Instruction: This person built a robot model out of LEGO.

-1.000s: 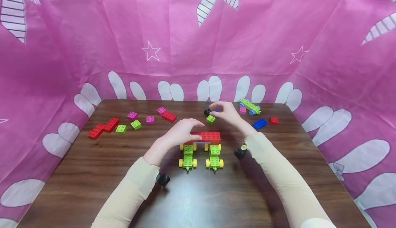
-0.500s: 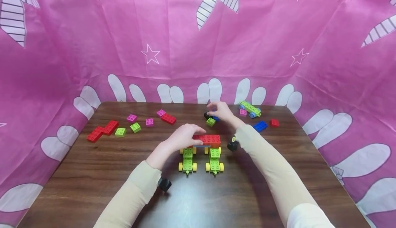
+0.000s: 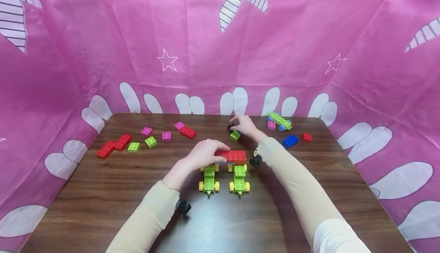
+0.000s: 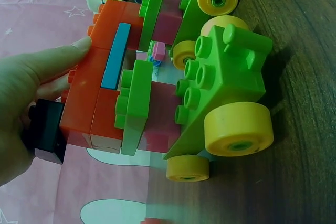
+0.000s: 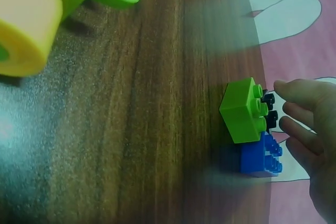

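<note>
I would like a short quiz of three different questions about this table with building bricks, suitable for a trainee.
1. True or false: the left hand rests on the red brick assembly that spans the two green wheeled bases.
2. Multiple choice: the right hand reaches for a cluster at the far side of the table. Which brick of it lies nearest the camera in the head view? A) green brick B) pink brick C) red brick
3. Fill in: the wheels of the two near bases are ____ in colour.

Key: 1 true; 2 A; 3 yellow.
</note>
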Action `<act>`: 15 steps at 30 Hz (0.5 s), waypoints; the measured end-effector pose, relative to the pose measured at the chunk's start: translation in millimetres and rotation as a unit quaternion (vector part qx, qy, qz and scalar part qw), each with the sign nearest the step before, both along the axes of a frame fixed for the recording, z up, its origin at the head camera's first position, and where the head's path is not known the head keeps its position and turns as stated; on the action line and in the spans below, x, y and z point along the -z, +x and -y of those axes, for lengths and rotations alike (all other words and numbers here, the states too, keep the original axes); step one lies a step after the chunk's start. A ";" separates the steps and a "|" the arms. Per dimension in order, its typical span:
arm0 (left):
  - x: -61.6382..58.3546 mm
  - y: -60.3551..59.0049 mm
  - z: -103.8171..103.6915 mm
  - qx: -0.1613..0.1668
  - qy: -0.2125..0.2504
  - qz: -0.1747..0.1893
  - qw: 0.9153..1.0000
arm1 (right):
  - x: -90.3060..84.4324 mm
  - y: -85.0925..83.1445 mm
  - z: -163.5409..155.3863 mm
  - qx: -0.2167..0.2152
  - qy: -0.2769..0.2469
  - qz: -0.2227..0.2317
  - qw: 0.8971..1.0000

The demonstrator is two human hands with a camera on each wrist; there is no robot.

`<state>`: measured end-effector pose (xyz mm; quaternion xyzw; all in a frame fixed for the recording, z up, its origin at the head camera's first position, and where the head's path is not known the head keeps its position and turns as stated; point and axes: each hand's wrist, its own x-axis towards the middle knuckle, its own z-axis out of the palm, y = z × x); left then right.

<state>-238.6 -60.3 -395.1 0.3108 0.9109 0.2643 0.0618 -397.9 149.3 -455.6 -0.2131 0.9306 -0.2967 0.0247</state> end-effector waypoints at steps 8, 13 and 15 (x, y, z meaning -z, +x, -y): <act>2.5 0.3 -0.8 -0.001 -0.004 -0.012 1.000 | 2.4 -0.5 2.3 -0.001 0.009 -0.002 1.000; 2.6 0.8 -1.0 -0.003 -0.004 -0.013 1.000 | 2.4 -2.8 3.8 -0.011 0.007 -0.003 1.000; 2.7 0.8 -1.0 -0.002 -0.006 -0.015 1.000 | 3.1 -4.2 4.5 -0.013 0.008 -0.005 1.000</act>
